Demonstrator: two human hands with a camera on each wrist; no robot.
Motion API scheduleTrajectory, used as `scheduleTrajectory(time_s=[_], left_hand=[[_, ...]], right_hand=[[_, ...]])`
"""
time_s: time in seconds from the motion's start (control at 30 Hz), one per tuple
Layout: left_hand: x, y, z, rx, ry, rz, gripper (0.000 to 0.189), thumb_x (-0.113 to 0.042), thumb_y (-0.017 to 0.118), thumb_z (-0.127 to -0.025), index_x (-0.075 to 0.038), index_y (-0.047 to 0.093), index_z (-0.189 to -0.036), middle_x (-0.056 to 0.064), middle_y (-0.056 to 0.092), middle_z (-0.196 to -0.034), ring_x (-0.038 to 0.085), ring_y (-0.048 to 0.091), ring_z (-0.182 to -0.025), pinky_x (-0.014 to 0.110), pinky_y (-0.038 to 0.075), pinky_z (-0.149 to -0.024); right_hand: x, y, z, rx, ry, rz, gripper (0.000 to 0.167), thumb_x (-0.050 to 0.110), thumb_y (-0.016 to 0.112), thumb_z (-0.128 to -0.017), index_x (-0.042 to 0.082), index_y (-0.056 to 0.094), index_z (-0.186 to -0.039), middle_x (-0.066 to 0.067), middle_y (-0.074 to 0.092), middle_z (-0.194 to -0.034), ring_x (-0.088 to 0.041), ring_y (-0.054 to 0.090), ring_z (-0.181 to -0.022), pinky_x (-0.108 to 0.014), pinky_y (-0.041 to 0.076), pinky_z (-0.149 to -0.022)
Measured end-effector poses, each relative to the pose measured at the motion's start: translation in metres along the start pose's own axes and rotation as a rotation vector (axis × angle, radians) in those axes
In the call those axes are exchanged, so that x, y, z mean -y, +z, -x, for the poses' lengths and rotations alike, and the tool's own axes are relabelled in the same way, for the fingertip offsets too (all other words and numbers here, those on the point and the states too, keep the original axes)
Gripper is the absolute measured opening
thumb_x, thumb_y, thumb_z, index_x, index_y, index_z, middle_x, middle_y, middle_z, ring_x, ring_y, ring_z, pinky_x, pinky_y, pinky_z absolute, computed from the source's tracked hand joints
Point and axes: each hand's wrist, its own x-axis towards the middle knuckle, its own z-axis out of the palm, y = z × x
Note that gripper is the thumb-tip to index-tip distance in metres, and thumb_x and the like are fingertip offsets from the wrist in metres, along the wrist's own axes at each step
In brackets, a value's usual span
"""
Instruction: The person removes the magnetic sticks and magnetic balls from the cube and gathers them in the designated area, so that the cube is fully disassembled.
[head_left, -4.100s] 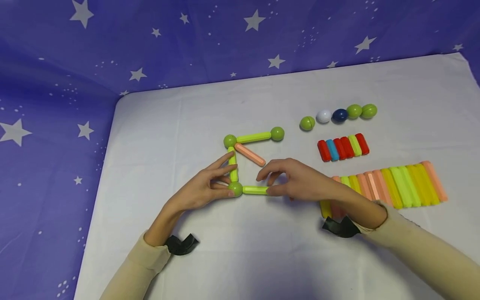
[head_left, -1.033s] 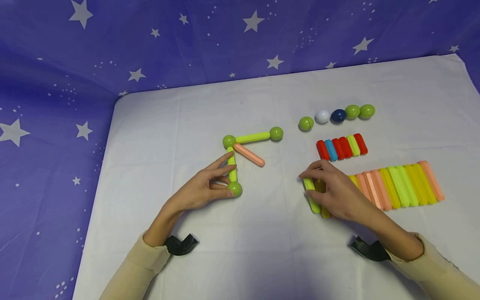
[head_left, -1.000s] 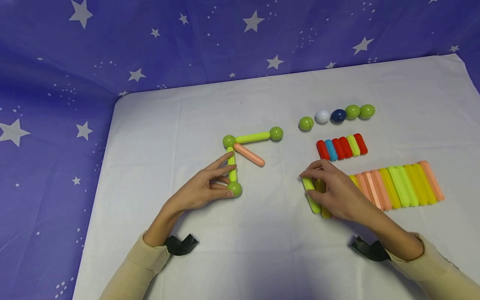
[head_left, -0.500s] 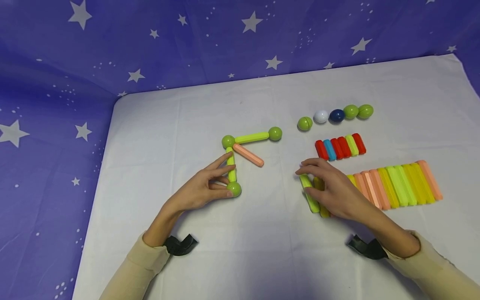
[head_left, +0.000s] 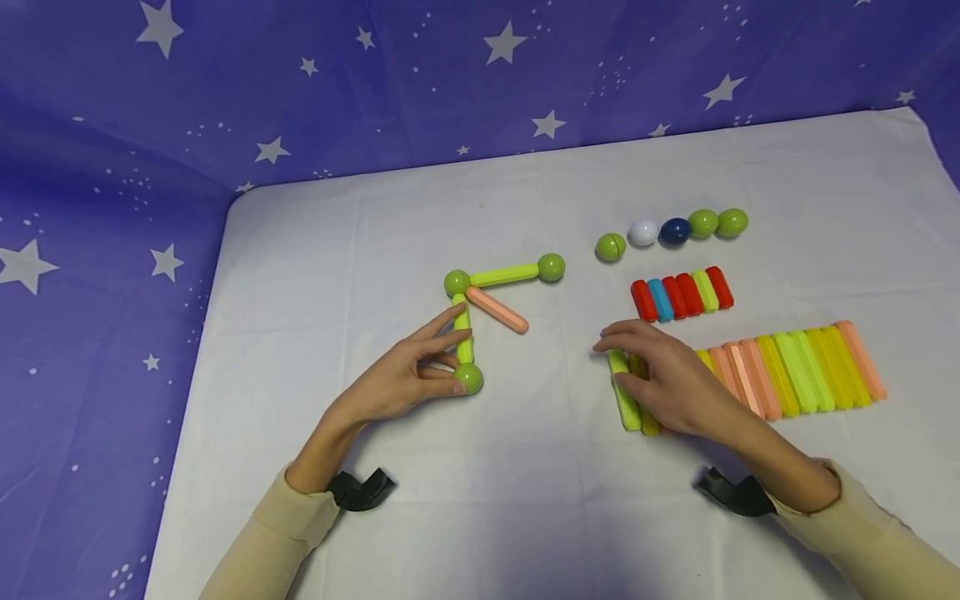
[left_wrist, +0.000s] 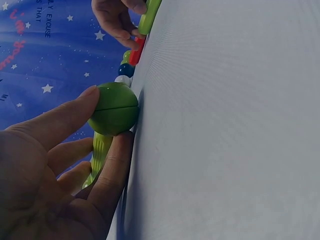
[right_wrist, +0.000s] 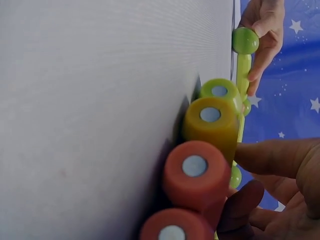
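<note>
My left hand (head_left: 408, 371) pinches a green ball (head_left: 469, 379) between thumb and fingers; other fingers rest along the lime magnetic stick (head_left: 462, 333) attached to it. That stick joins a second green ball (head_left: 457, 283), from which another lime stick (head_left: 504, 275) runs to a third green ball (head_left: 551, 267). A salmon stick (head_left: 498, 310) touches the corner ball. Farther right, my right hand (head_left: 663, 375) lies over the left end of a row of sticks. Its fairly straight fingers and thumb are at a lime stick (head_left: 627, 408), beside a yellow stick (right_wrist: 210, 120).
Salmon, yellow and lime long sticks (head_left: 787, 375) lie side by side at right. Behind them are several short sticks (head_left: 681, 296), mostly red. A line of green, white and navy balls (head_left: 675, 232) sits farther back. A starry purple cloth (head_left: 420, 83) hangs behind the white table (head_left: 450, 517).
My right hand has taken the lime stick off the held ball and carried it right to the row's end. Its fingers have loosened and the stick has shifted against the row. My left hand stays put.
</note>
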Motion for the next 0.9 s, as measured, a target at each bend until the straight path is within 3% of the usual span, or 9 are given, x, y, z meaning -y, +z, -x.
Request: scheduleTrajectory(time_s=[0.27, 0.57, 0.7, 0.9], left_hand=[[0.0, 0.0, -0.001, -0.001, 0.005, -0.006, 0.07, -0.007, 0.079, -0.085, 0.003, 0.043, -0.145, -0.007, 0.015, -0.163, 0.022, 0.059, -0.114, 0.028, 0.053, -0.09], [-0.001, 0.001, -0.001, 0.0, 0.003, -0.003, 0.071, -0.007, 0.079, -0.085, 0.004, 0.043, -0.145, -0.006, 0.014, -0.163, 0.022, 0.059, -0.114, 0.029, 0.054, -0.09], [-0.001, 0.0, -0.001, 0.0, 0.004, -0.004, 0.07, -0.006, 0.079, -0.085, 0.004, 0.043, -0.145, -0.007, 0.015, -0.163, 0.022, 0.059, -0.114, 0.029, 0.054, -0.09], [-0.001, 0.0, 0.0, -0.003, 0.006, -0.008, 0.07, -0.007, 0.078, -0.085, 0.004, 0.044, -0.145, -0.006, 0.015, -0.163, 0.022, 0.06, -0.113, 0.028, 0.054, -0.09]], right_hand=[[0.001, -0.002, 0.0, 0.02, -0.013, 0.011, 0.037, -0.007, 0.068, -0.084, 0.005, 0.068, -0.119, -0.012, 0.055, -0.129, -0.033, 0.052, -0.12, -0.055, 0.046, -0.098], [0.009, -0.004, -0.009, -0.015, -0.04, -0.02, 0.029, 0.0, 0.069, -0.089, 0.009, 0.068, -0.116, -0.006, 0.06, -0.123, -0.026, 0.058, -0.109, -0.051, 0.051, -0.091], [0.019, -0.003, -0.022, -0.009, -0.079, -0.05, 0.027, 0.001, 0.067, -0.09, 0.008, 0.068, -0.116, -0.004, 0.064, -0.117, -0.022, 0.059, -0.103, -0.047, 0.052, -0.091], [0.038, 0.005, -0.059, 0.047, -0.101, -0.127, 0.029, 0.0, 0.064, -0.091, 0.005, 0.068, -0.119, -0.008, 0.066, -0.114, -0.022, 0.06, -0.1, -0.047, 0.05, -0.092]])
